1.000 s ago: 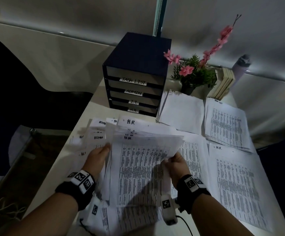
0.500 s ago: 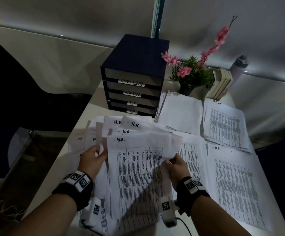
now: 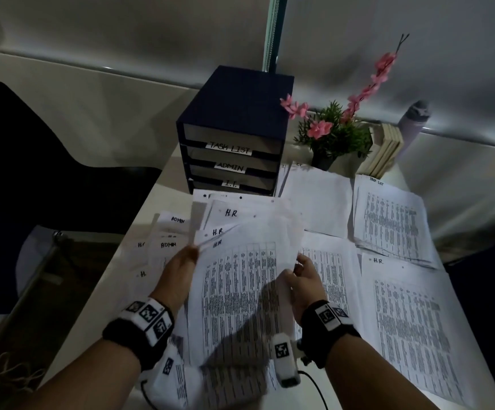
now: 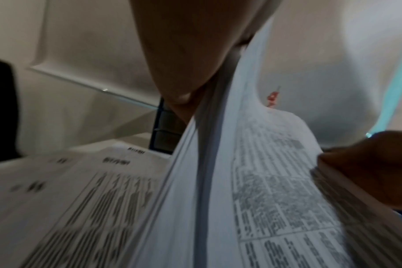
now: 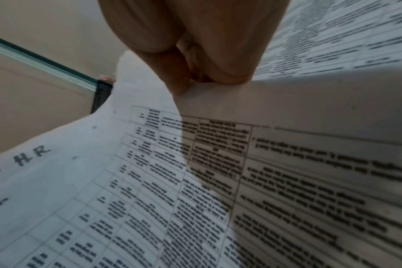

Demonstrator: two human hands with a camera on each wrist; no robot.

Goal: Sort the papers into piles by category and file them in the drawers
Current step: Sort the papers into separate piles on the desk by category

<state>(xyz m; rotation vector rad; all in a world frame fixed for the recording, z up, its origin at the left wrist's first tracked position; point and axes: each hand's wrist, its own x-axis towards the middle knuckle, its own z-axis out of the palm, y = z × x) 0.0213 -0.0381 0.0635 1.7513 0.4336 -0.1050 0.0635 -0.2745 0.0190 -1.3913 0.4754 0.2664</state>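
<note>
Left hand (image 3: 178, 270), centre-left of the head view, grips the left edge of a raised stack of papers (image 3: 240, 291); the left wrist view shows the thumb pressed on the sheaf's edge, sheets fanned. Right hand (image 3: 305, 279), centre of frame, pinches the right edge of the top sheet, which is lifted and bowed; fingers (image 5: 179, 72) close on the paper margin in the right wrist view. Top sheets are marked "H.R." by hand above printed tables.

Beneath and left of the stack, loose sheets (image 3: 166, 247) marked "ADMIN" and "H.R." lie overlapped on the surface (image 3: 163, 196). Lower right: a flat pile headed "H.R." (image 3: 412, 327). Upper right: a pile headed "Task List" (image 3: 391, 220). Between that and the drawers, a pile with blank side up (image 3: 317, 199). Another printed pile lies partly under the right hand.

Drawer unit (image 3: 240, 113), dark blue, stands at upper centre just behind the held stack; labels readable: TASK LIST, ADMIN, I.T.; the lowest drawer is hidden by paper. All visible drawers closed.

Right of it: potted plant with pink flowers (image 3: 332, 137), leaning books (image 3: 385, 152), a bottle (image 3: 415, 116).
</note>
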